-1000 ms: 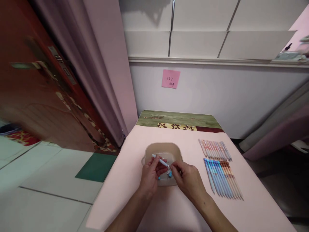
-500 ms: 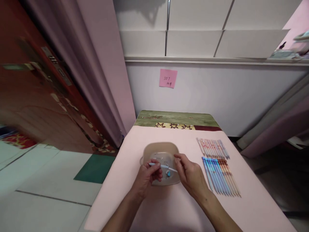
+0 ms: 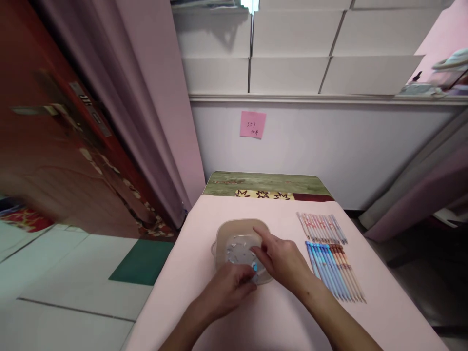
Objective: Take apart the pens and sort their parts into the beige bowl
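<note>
pale pink, smooth-looking cover (image 3: 183, 273) runs beneath both hands on my feed. nearest me, the left hand (image 3: 233, 288) bends over the near side of a beige plastic tub (image 3: 241, 224), its fingers curled towards the thumb; i cannot tell whether they pinch anything, since the back of the hand hides the grip. a bright blue piece (image 3: 255, 266) shows right at those fingertips, touching or just beyond, i can't say which. the right hand (image 3: 280, 253) reaches in over the tub's right side, thumb and forefinger spread, with nothing i can see between them; its other fingers are hidden from me.

the tub is a rounded square, with a small loop handle (image 3: 214, 248) beyond the left hand. on its floor, just ahead of the left fingers, whitish pieces (image 3: 237, 246) lie scattered, too small for me to name.

to the right of the right hand is a nearer row of slim pens (image 3: 336, 273): straight blue barrels with blue tops, then tan ones with brown tops. behind it lies a farther row (image 3: 321, 228), pale with reddish print, where i make out no coloured tops. i'd judge the work partly through: the nearer row looks complete, while loose pieces are still in the tub.

well beyond both hands, a green wood-grain strip (image 3: 263, 179) edges the table.
</note>
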The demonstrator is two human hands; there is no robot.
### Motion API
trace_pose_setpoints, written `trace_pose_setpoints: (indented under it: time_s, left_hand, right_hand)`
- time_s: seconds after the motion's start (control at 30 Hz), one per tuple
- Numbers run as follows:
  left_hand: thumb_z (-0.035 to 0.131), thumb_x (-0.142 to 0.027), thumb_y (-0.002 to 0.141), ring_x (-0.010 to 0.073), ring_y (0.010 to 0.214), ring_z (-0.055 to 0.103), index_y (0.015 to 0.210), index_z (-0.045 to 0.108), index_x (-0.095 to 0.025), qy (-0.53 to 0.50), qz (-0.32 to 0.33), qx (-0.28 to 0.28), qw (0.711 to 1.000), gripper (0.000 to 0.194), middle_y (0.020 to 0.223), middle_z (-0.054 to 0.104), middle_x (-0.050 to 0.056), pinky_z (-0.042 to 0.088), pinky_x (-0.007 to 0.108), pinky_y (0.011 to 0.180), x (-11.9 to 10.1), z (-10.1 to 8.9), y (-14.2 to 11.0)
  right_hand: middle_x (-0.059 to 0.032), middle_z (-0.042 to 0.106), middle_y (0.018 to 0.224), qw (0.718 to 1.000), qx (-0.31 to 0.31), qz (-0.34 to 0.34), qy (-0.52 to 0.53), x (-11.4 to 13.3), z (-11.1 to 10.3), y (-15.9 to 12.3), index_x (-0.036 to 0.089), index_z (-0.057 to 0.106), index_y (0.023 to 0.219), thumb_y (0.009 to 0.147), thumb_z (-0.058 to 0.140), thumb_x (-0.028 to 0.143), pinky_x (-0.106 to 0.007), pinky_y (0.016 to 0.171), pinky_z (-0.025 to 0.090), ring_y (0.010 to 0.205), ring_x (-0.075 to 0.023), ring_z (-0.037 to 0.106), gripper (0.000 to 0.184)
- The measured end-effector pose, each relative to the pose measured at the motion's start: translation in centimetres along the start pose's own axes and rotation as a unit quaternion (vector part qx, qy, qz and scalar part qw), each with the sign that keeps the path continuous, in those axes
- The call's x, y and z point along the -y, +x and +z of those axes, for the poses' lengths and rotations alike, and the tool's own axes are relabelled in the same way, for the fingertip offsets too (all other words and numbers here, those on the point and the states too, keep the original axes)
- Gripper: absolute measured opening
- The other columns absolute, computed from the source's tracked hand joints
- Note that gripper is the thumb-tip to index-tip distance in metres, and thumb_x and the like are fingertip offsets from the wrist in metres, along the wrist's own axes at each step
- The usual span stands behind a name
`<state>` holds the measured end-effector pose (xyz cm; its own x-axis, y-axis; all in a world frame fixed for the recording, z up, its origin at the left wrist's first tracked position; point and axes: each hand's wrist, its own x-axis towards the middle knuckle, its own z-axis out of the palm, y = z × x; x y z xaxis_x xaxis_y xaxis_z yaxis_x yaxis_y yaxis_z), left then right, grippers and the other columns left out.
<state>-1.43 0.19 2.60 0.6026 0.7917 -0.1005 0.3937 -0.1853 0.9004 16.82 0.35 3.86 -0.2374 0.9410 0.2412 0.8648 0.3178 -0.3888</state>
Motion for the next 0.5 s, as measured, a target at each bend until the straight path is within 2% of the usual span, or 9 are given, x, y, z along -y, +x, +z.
trace_pose_setpoints:
  time_s: [0.07,0.13,0.27,0.3,0.37,0.43,0.5]
  left_hand:
    - [0.056,-0.018,0.075,0.0125,0.054,0.040,0.058,0.057,-0.018,0.009,0.001,-0.016,1.000,0.017,0.054,0.049,-0.003,0.024,0.025,0.052,-0.2,0.2,0.2]
    - [0.056,-0.021,0.077,0.0125,0.056,0.041,0.061,0.058,-0.018,-0.029,0.002,-0.024,0.999,0.017,0.057,0.050,-0.003,0.026,0.025,0.053,-0.1,0.3,0.5]
    - [0.060,-0.029,0.079,0.0148,0.062,0.050,0.071,0.062,-0.016,-0.201,0.011,-0.005,0.979,0.015,0.066,0.058,0.001,0.037,0.026,0.060,0.5,0.4,0.7]
    - [0.060,-0.031,0.079,0.0154,0.064,0.053,0.076,0.063,-0.016,-0.242,0.011,-0.003,0.970,0.016,0.069,0.060,0.002,0.039,0.027,0.062,0.6,0.4,0.7]
    - [0.060,-0.034,0.081,0.0153,0.064,0.056,0.089,0.063,-0.016,-0.300,0.002,-0.021,0.954,0.020,0.073,0.064,0.004,0.042,0.029,0.066,0.7,0.5,0.7]
    - [0.059,-0.036,0.083,0.0142,0.061,0.057,0.103,0.060,-0.017,-0.340,-0.016,-0.058,0.939,0.027,0.077,0.066,0.005,0.044,0.030,0.066,0.7,0.5,0.8]
    - [0.059,-0.036,0.082,0.0134,0.061,0.058,0.106,0.058,-0.018,-0.372,-0.030,-0.094,0.923,0.030,0.081,0.067,0.006,0.044,0.029,0.065,0.9,0.5,0.9]
  right_hand:
    - [-0.0085,0.072,0.088,0.997,0.017,-0.029,-0.066,0.6,-0.3,0.8,0.020,0.045,0.132,0.093,0.045,0.033,-0.026,0.058,0.044,0.067,-0.0198,0.068,0.042]
    - [-0.0094,0.071,0.092,0.993,0.039,-0.060,-0.098,1.3,-0.6,1.5,0.021,0.044,0.133,0.094,0.042,0.035,-0.026,0.057,0.044,0.067,-0.0200,0.067,0.042]
    - [-0.0095,0.071,0.093,0.991,0.070,-0.103,-0.041,2.2,-1.6,2.4,0.020,0.043,0.135,0.091,0.047,0.034,-0.030,0.066,0.049,0.079,-0.0224,0.067,0.046]
    - [-0.0098,0.070,0.099,0.993,0.051,-0.111,0.001,2.1,-2.0,2.6,0.020,0.043,0.135,0.091,0.048,0.034,-0.032,0.072,0.050,0.086,-0.0226,0.066,0.047]
    - [-0.0092,0.065,0.111,0.987,-0.038,-0.099,0.117,1.6,-2.8,2.7,0.022,0.042,0.135,0.091,0.046,0.033,-0.034,0.083,0.049,0.098,-0.0206,0.062,0.045]
    - [-0.0076,0.064,0.112,0.956,-0.160,-0.033,0.243,0.5,-3.3,2.5,0.024,0.043,0.133,0.095,0.037,0.033,-0.032,0.084,0.050,0.097,-0.0172,0.062,0.040]
    - [-0.0065,0.066,0.103,0.918,-0.235,0.046,0.316,-0.8,-3.2,2.0,0.023,0.048,0.127,0.096,0.033,0.035,-0.030,0.077,0.052,0.086,-0.0156,0.064,0.036]
